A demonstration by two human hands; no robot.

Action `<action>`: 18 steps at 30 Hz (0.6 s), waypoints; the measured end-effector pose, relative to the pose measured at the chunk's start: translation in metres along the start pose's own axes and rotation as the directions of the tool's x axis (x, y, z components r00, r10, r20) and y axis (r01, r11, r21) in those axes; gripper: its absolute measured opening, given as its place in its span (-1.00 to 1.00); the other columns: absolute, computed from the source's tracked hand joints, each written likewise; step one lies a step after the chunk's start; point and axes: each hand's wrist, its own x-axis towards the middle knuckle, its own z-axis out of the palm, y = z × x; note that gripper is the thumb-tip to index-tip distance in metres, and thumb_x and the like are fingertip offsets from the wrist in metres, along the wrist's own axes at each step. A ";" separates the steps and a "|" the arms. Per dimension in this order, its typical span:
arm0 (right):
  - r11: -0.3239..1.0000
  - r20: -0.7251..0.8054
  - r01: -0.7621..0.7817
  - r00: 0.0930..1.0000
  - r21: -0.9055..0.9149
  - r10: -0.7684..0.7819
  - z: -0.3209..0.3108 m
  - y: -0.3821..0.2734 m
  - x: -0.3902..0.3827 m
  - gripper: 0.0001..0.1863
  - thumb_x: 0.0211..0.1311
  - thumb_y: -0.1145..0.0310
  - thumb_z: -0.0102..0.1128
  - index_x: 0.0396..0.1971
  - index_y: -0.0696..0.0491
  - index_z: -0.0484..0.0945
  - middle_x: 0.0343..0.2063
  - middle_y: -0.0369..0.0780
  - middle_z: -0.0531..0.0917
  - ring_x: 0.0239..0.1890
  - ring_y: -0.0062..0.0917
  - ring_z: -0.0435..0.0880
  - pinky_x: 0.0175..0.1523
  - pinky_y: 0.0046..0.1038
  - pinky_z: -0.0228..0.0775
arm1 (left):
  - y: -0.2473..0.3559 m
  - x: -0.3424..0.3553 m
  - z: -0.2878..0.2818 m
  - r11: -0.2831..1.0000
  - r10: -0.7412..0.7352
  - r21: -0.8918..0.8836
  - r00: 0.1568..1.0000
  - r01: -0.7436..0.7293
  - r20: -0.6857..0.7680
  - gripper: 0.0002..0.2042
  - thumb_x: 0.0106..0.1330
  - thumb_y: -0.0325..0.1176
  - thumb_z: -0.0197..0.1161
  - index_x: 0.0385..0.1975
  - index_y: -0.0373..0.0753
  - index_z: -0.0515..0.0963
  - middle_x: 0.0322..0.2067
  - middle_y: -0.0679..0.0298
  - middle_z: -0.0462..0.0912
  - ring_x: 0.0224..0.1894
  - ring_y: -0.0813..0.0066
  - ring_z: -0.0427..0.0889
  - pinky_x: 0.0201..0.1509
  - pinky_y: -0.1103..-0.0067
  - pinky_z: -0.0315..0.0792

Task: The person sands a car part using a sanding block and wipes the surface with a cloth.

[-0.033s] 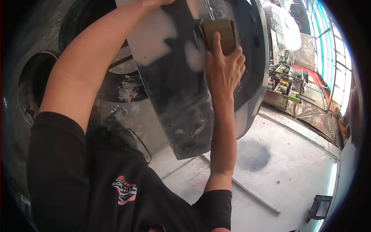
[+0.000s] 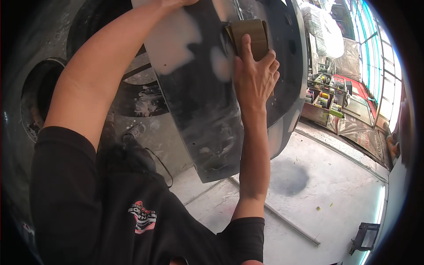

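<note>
A brown sanding block (image 2: 250, 36), apparently wrapped in folded sandpaper, lies flat against the upper part of a dark grey car body panel (image 2: 196, 104). My right hand (image 2: 255, 79) grips it, index finger stretched along its top and the thumb and other fingers at its near end. Pale pinkish-grey patches show on the panel left of the block. At the top edge of the head view, my left hand (image 2: 179, 1) reaches the panel's upper left side; its fingers are mostly cut off by the frame.
Dark round tyre-like things (image 2: 42, 95) stand at the left. A black floodlight (image 2: 365, 238) is at the lower right, and a thin rail (image 2: 291, 224) crosses the pale floor. Shelves with bottles and cans (image 2: 324, 99) and a plastic-wrapped bundle (image 2: 324, 33) fill the upper right.
My right hand and the sanding block have slid slightly up and to the left over the panel. My left arm has barely moved.
</note>
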 end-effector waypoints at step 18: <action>0.999 0.041 0.022 0.999 0.024 -0.023 -0.011 -0.003 -0.059 -0.26 0.32 0.22 0.43 0.48 -0.31 0.35 0.20 0.21 0.36 0.13 0.05 0.52 0.11 0.03 0.45 | 0.005 0.003 -0.008 0.999 0.027 0.020 0.999 -0.027 0.021 -0.77 0.47 -0.18 0.25 -0.10 -0.20 0.56 -0.06 0.04 0.59 0.06 -0.02 0.55 0.19 0.07 0.41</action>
